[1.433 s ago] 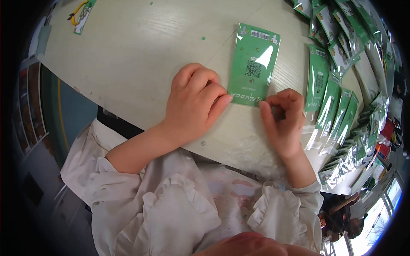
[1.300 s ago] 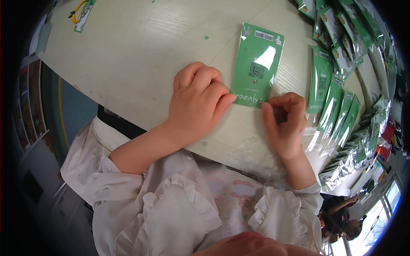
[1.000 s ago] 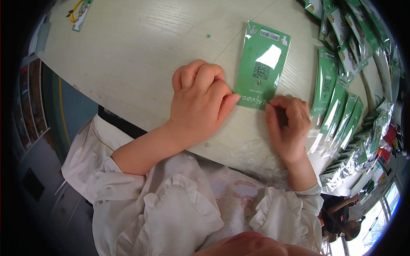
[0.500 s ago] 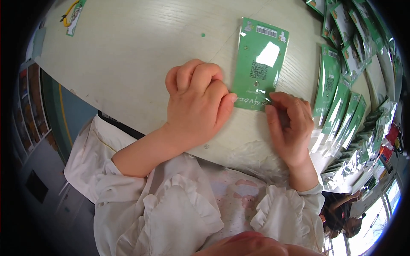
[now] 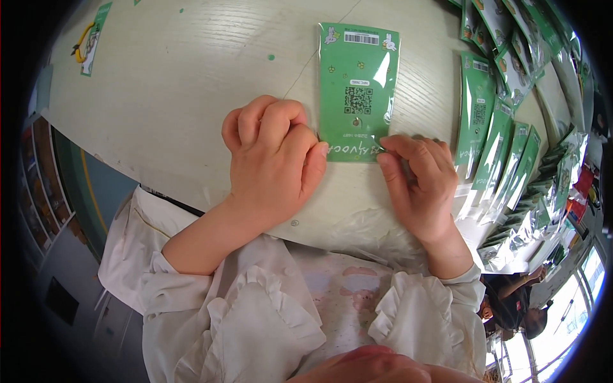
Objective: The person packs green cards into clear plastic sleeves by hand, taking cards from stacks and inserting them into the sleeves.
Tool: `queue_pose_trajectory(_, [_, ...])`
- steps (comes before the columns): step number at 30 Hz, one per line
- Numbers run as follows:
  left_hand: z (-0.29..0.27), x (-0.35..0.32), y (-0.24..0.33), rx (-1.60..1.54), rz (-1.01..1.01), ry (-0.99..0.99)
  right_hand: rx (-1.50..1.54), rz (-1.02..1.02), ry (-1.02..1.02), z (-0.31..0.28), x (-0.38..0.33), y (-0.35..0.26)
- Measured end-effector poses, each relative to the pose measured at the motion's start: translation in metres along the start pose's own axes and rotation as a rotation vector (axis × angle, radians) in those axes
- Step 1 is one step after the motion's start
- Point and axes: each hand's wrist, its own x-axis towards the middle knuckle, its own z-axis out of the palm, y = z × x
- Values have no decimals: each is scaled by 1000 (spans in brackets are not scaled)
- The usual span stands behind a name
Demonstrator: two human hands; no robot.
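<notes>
A green card in a clear plastic sleeve (image 5: 356,70) lies on the pale table, with a barcode at its far end and a square code in the middle. My left hand (image 5: 271,156) has its fingers curled, and the thumb and forefinger are closed at the card's near left corner. At the near right corner, my right hand (image 5: 421,182) pinches the sleeve's edge between thumb and forefinger. The fingertips partly cover both corners.
Several similar sleeved green cards (image 5: 476,108) lie in overlapping rows along the right. Crumpled clear plastic (image 5: 377,233) sits at the table's near edge. A yellow loop with a small card strip (image 5: 92,48) lies far left. Another person (image 5: 517,303) is at lower right.
The whole view has shifted, so table, card and hands appear further left. The card looks straighter now. Both hands keep their closed hold at its near corners.
</notes>
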Motion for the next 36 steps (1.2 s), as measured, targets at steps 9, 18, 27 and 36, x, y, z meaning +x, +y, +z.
queue_pose_trajectory(9, [-1,0,1,-41,-5,-8,-3,6,-14,0,-1,0])
queue_pose_trajectory(18, [-2,0,2,-29,-17,-6,-37,-25,-50,0,1,0])
queue_pose_trajectory(27, [1,-3,2,-33,-41,89,-41,70,-44,-2,4,-3])
queue_pose_trajectory(36, [0,-9,-2,-83,-15,108,218,446,-322,-14,44,-9])
